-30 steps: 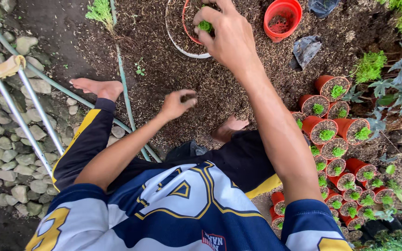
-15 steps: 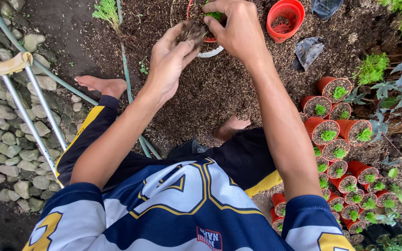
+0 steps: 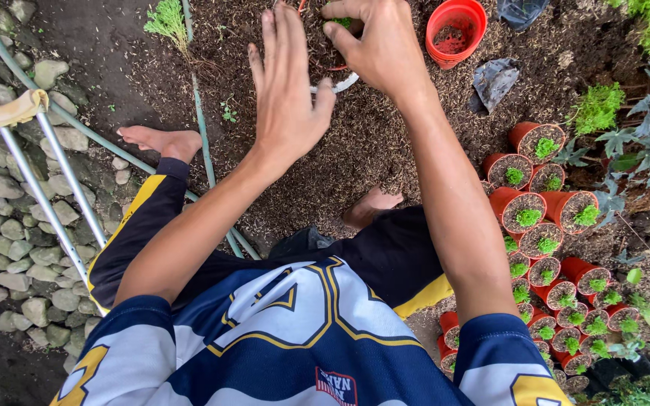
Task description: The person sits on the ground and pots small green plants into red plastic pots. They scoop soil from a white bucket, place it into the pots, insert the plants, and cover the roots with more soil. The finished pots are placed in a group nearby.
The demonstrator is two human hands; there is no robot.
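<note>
Soil ground (image 3: 385, 150), hands (image 3: 287, 90) over pot (image 3: 323, 53)

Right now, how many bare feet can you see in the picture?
2. The left foot is stretched out beside the green hose. The right foot is tucked in on the soil between the arms. No others show.

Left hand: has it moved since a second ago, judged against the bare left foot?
Yes. The left hand has risen from the soil near the foot up to the pot.
</note>
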